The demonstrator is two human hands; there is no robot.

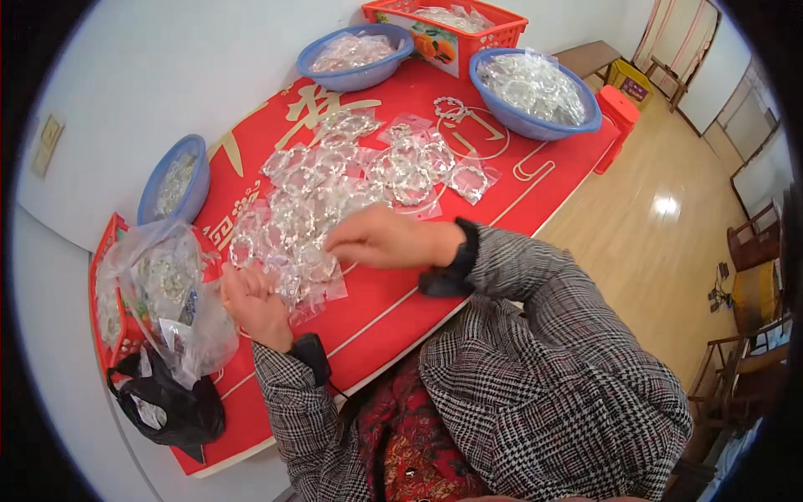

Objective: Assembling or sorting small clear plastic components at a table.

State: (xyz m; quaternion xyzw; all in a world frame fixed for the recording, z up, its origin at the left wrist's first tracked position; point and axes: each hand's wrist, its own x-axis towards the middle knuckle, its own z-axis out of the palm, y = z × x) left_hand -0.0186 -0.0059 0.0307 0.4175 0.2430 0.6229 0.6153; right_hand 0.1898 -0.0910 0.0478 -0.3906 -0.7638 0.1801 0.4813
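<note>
A broad pile of bead bracelets in small clear plastic bags point(305, 192) lies on the red table point(393, 309). My left hand point(255, 307) is closed at the pile's near left edge, its fingers curled in. What it grips, if anything, is too small to make out. Over the near side of the pile reaches my right hand point(389, 238), fingers bent and pressed together just above a bagged bracelet point(316, 263). Those fingertips hide whatever may be between them. One bagged bracelet point(468, 181) sits at the pile's right edge, and an unbagged bracelet point(451, 108) lies farther back.
Blue basins point(355, 79) point(535, 125) point(199, 186) of bagged pieces stand along the back and left, beside a red basket point(498, 38). At left are another red basket point(104, 243), a clear plastic bag point(213, 330) and a black bag point(196, 414). A red bin point(621, 109) stands beyond the table.
</note>
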